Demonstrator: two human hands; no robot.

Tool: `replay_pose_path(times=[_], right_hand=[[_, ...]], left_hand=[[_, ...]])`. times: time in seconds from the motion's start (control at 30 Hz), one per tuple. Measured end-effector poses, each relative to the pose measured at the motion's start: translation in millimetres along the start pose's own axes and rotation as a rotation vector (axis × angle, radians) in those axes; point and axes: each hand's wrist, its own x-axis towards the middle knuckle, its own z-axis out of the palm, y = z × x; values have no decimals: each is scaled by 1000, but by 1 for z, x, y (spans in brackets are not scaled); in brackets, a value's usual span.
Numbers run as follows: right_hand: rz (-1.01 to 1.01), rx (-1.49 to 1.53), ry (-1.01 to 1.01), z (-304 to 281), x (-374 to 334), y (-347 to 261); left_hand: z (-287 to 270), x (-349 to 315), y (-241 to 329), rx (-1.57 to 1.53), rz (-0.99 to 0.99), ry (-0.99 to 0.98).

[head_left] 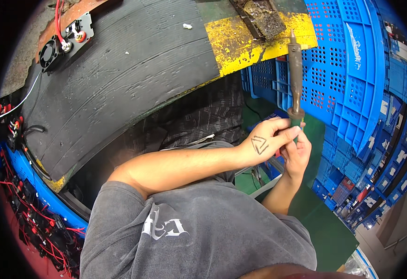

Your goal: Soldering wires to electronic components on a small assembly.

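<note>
Grey fabric shirt (236,218) lies behind the left hand (268,142), apparently closed on the tail of a slender brown metal-tipped soldering iron (296,79) just beyond, and the right hand (299,156), hold unclear; likely light, stiff, best gripped mid-handle.

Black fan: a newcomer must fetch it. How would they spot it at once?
On the dark worktop, look to the picture's upper left. Red wires run down to a metal assembly there. The black fan sits at its lower-left end: square frame, round bladed opening, unlike the red-ringed terminals beside it.
</note>
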Motion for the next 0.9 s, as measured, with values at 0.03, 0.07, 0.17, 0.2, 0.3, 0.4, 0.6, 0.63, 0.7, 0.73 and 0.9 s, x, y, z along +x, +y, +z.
replay_pose_path(times=[0.03, 0.07, 0.17, 0.2, 0.3, 0.4, 0.6, 0.63, 0.7, 0.73, 0.9], right_hand=[[38, 76, -24, -4, -2, 1], [28, 80, -21, -5, -2, 2], [-10, 230, -203, -6, -2, 3], [-31, 236, -206, -4, -2, 3], [-9, 362, -293, 7, -1, -1], [-70, 286, -262, 18, 0, 1], [-608, -327, 339, 41, 12, 22], [-699, -415, 406, 43, 1, 21], [-946, -437, 340, 46, -7, 24], [-1090, -624, 404, 49, -8, 24], [-1398, -676, 507, 74, -17, -9]], left_hand=[[1, -1, 1, 76, 34, 23], [1, -2, 3, 156, 69, 41], [5, -8, 8, 441, 236, 167], [7, -7, 13, 494, 340, 231], [6, -9, 22, 479, 388, 273], [11, -23, 39, 59, 33, 219], [-6, -37, 49, 528, 322, 240], [-4, -43, 52, 542, 320, 222], [4, -57, 52, 530, 336, 213], [6, -61, 48, 534, 364, 211], [24, -95, 70, 273, 174, 69]])
